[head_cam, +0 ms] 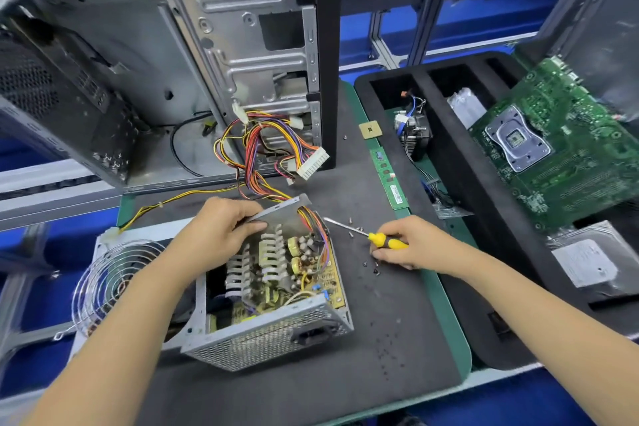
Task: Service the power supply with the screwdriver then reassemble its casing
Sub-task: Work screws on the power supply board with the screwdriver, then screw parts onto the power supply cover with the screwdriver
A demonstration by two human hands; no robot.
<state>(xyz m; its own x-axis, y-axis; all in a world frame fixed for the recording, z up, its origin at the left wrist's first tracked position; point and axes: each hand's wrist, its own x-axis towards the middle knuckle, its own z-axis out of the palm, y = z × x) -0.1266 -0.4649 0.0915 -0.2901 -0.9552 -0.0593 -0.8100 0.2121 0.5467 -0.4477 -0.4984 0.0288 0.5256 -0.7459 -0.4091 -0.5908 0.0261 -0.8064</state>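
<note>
- While the power supply [273, 287] sits open on the dark mat [397, 322], left hand [221, 230] grips its far metal wall, fingers curled over the edge.
- Right hand [404, 245] holds the yellow-handled screwdriver [366, 235] just right of the casing; tip points toward the wire bundle [262, 156].
- Loose screws [375, 268] lie beneath that hand.
- Fan cover [114, 284] rests left of the unit.

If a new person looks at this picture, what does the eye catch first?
The opened power supply at the centre, its circuit board bare, with the left hand gripping its far wall. To its right, the right hand holds a yellow screwdriver above loose screws.
</note>
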